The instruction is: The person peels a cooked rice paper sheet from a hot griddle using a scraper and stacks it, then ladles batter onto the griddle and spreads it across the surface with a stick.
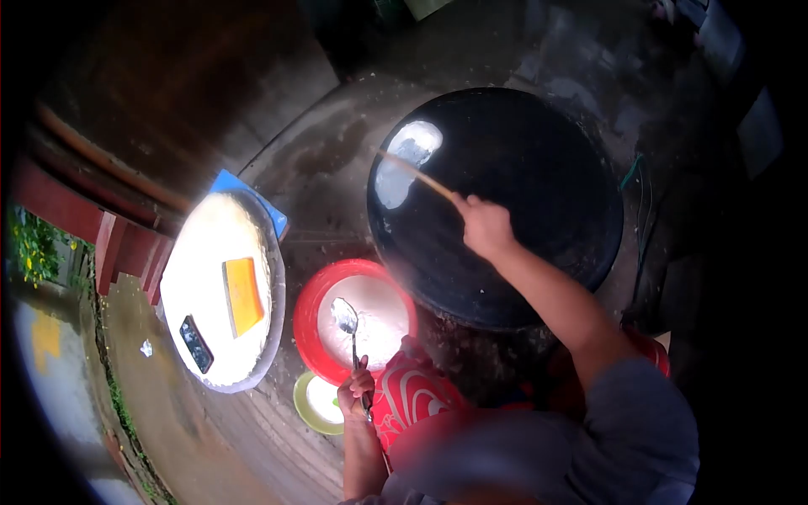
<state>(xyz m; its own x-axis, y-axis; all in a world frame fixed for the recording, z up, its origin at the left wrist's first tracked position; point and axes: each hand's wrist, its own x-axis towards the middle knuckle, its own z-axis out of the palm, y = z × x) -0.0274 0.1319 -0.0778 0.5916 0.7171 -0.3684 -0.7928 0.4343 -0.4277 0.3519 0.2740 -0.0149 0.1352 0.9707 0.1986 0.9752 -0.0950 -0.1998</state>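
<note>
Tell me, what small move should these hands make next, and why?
Probably the right hand should sweep the stick through the white patch, spreading it: the stick crosses the patch in view, though contact is unclear, and most of the black pan looks bare. The left hand holds a spoon above the red basin.

From far off, I see a red bowl (306, 324), white mix (380, 318), black pan (522, 177), tan stick (431, 182), silver spoon (344, 316) and red cloth (412, 391) with pale swirls.
</note>
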